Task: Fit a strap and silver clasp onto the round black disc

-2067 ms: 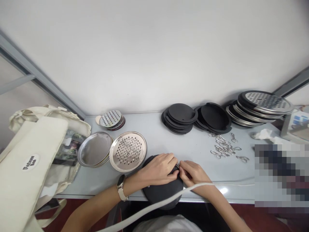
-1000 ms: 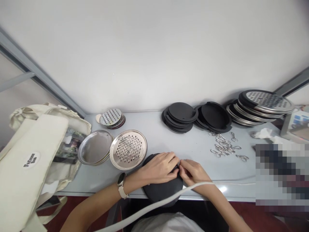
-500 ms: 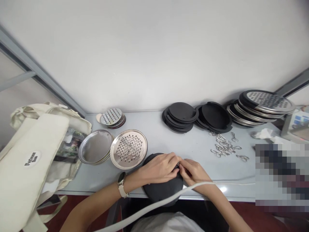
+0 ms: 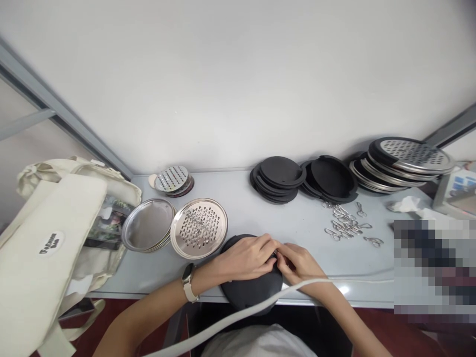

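A black round plate [image 4: 253, 295] lies at the table's front edge, its front part sticking out past it. My left hand [image 4: 247, 258], with a watch on the wrist, lies across the plate, fingers bent and closed at its right rim. Against those fingertips, my right hand [image 4: 297, 263] is pinched closed at the same rim. Whatever sits between the fingertips is mostly hidden. Left of the plate is a metal grater disc [image 4: 200, 229] with raised holes, beside a stack of plain metal discs [image 4: 148, 225].
Wire clips [image 4: 344, 220] lie loose to the right. Along the wall stand black plates [image 4: 280, 171], black rings [image 4: 330, 178], a stack with a grater disc [image 4: 412, 154] and smaller grater discs [image 4: 171, 179]. A white cable [image 4: 238, 315] crosses in front; a cream bag [image 4: 70, 223] stands left.
Both hands stay at the plate's right rim with barely any shift in the fingers. A small shiny bit between the fingertips shows less now.
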### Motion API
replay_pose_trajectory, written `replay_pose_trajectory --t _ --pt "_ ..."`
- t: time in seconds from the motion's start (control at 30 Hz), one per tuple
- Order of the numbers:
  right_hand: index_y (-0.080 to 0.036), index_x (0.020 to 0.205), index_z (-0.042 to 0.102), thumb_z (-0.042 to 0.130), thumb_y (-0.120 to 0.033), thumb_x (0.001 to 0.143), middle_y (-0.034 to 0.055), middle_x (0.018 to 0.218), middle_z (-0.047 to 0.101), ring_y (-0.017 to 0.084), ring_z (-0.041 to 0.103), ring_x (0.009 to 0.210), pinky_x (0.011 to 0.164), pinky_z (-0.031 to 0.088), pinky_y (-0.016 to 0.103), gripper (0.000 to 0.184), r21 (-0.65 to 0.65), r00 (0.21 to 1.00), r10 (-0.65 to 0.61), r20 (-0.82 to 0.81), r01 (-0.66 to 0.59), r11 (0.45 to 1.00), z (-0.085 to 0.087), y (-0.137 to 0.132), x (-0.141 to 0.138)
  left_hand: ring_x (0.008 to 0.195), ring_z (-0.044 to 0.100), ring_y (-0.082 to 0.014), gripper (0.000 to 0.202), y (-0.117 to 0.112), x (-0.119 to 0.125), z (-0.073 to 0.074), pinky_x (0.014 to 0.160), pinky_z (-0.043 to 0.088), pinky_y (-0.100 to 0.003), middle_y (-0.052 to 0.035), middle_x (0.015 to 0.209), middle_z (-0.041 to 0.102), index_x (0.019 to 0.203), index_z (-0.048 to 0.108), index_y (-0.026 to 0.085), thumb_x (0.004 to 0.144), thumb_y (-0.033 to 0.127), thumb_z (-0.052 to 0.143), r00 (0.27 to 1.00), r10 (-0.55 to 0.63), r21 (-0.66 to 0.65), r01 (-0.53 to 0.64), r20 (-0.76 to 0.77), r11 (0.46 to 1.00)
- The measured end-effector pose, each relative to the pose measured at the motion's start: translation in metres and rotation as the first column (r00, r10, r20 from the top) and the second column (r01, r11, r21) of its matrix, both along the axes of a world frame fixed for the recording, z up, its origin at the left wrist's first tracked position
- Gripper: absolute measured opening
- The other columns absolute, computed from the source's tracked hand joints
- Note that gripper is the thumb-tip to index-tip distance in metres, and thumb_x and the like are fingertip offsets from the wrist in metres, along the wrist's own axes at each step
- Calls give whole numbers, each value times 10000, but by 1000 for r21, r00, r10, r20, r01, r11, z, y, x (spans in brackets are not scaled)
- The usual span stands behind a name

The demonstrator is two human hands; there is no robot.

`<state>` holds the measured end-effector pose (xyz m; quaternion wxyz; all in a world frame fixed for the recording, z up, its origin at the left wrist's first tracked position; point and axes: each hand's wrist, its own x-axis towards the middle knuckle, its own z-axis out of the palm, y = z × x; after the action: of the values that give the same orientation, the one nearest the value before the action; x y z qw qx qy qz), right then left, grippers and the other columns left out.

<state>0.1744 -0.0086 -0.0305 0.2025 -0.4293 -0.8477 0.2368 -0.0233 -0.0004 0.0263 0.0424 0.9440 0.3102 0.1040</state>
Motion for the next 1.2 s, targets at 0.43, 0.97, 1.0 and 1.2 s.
replay_pose_trajectory --t 0.43,0.97,1.0,1.2 --pt "-196 703 418 388 -193 902 -18 608 448 123 445 558 553 327 249 201 43 1000 -1 6 1 999 1 -1 0 743 554 -139 86 2 -1 -1 672 463 -255 -25 904 546 909 466 167 904 250 443 998 27 -120 -19 65 993" --pt "-216 659 356 415 -164 873 -39 569 374 121 381 526 533 303 247 228 204 1000 -9 -7 11 979 0 -3 -3 681 545 -125 85 1 -2 -2 609 447 -255 -16 860 536 874 464 175 897 252 436 996 26 -96 -17 91 995" --pt "-217 659 355 416 -165 873 -39 568 374 122 381 526 532 304 247 229 209 1000 -8 -8 9 978 0 -3 -3 680 544 -126 89 1 -2 -2 608 447 -256 -16 862 538 875 464 175 899 254 433 996 24 -94 -16 85 995" --pt "-220 663 347 430 -166 870 -40 570 369 122 374 525 529 304 247 230 233 1000 -1 -24 6 972 0 -4 -2 692 547 -132 103 1 -2 -3 607 450 -258 -20 867 546 880 468 174 908 262 422 998 21 -76 -16 65 997"
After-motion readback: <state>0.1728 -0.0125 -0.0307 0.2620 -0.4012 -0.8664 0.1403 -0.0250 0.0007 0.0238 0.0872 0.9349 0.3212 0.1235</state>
